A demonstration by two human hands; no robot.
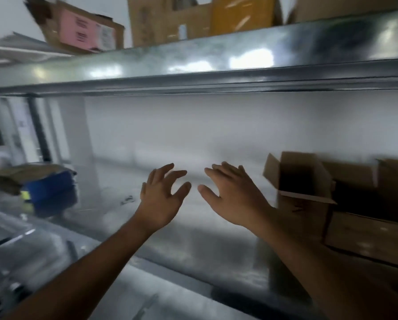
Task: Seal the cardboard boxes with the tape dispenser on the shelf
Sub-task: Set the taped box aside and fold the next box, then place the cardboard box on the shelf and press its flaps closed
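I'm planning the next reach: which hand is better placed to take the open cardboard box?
Probably right. The right hand is open, empty and nearest the open cardboard box on the metal shelf. The left hand, also open, is farther away, beyond the right one.

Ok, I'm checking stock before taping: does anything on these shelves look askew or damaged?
Yes. On the upper shelf, the box with the pink label sits tilted rather than flat and square. Motion blur hides any finer damage.

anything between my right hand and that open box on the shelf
Nothing visible. The right hand is just left of the open box, with only bare shelf between them, though the frame is blurred.
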